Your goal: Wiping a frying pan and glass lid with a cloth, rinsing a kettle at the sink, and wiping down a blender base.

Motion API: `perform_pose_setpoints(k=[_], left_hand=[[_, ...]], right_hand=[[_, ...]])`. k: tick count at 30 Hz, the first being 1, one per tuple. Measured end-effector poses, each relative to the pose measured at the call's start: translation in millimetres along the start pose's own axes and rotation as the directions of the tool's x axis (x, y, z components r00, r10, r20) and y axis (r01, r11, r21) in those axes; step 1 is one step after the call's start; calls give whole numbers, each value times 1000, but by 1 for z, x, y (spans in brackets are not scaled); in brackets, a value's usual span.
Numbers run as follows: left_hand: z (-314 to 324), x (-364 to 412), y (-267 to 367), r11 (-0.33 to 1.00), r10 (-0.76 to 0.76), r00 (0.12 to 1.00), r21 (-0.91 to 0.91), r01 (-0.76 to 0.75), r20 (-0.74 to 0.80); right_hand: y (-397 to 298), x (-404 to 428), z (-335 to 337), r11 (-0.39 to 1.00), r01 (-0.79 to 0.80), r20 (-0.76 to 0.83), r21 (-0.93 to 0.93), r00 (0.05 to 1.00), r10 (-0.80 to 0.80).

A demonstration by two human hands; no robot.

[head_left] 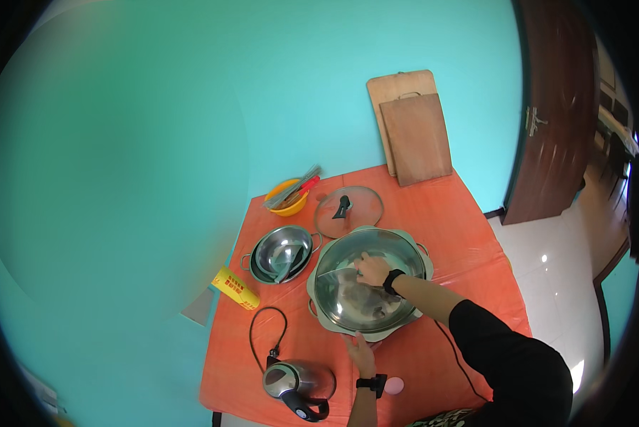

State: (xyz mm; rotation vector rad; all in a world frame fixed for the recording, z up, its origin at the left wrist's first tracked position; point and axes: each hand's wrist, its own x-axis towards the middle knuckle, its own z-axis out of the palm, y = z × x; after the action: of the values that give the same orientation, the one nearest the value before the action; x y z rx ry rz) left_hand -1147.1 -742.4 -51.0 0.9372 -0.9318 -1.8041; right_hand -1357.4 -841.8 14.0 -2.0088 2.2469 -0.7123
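A large round pot [322, 320] with a pale scalloped rim stands on the orange-covered table, topped by a glass lid [351, 309]. Over the middle of that lid is my right hand [372, 268], its fingers bent around the knob, which is mostly hidden. My left hand [361, 353] is at the pot's near edge, fingers spread; whether it touches the rim cannot be told. A stainless electric kettle [311, 376] with a black handle is to the left of it, and a small pink round object [394, 385] lies beside my left wrist.
Left of the pot are nested metal bowls [284, 251] and a yellow cylindrical container [236, 289]. Another glass lid [359, 211] lies behind. A yellow basin [288, 208] holds a whisk and other utensils. Wooden cutting boards [418, 139] lean on the wall. A black cord [458, 360] crosses the table.
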Motion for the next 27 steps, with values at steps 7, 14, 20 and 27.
perform_pose_setpoints(k=[7, 14, 20, 27], left_hand=[[4, 7, -7, 998, 33, 999, 53, -33, 2], [0, 2, -5, 999, -20, 999, 27, 19, 36], [-10, -16, -11, 982, -152, 986, 100, 157, -62], [35, -101, -25, 945, -325, 941, 16, 325, 96]], right_hand=[[13, -9, -10, 999, 29, 93, 46, 995, -33], [15, -66, -55, 981, 111, 9, 156, 993, -114], [24, -209, -174, 645, -360, 363, 674, 922, 134], [37, -474, -238, 436, -408, -196, 802, 510, 838]])
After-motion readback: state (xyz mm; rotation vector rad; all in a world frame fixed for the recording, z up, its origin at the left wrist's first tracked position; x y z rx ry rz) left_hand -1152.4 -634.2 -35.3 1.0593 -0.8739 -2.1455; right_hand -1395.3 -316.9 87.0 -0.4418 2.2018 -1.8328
